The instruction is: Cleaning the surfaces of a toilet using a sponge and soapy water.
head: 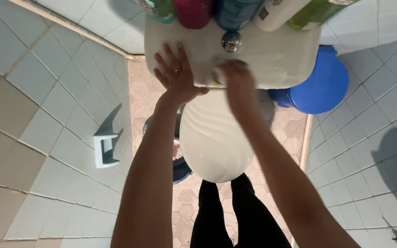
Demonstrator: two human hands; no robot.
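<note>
The bottles on the cistern are cut off by the top edge, so their upper parts cannot be seen. The right hand on the cistern's front is motion-blurred, and what it presses there cannot be told. Beside the cistern, the blue bin is half hidden.

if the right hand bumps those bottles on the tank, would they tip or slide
The bottles look tall and narrow, so a sideways knock would probably tip them. They stand packed side by side, so one falling would likely push its neighbours. The tank lid looks smooth and glossy, so they may also slide. The right hand is blurred close below them; the left hand lies flat on the lid.
</note>
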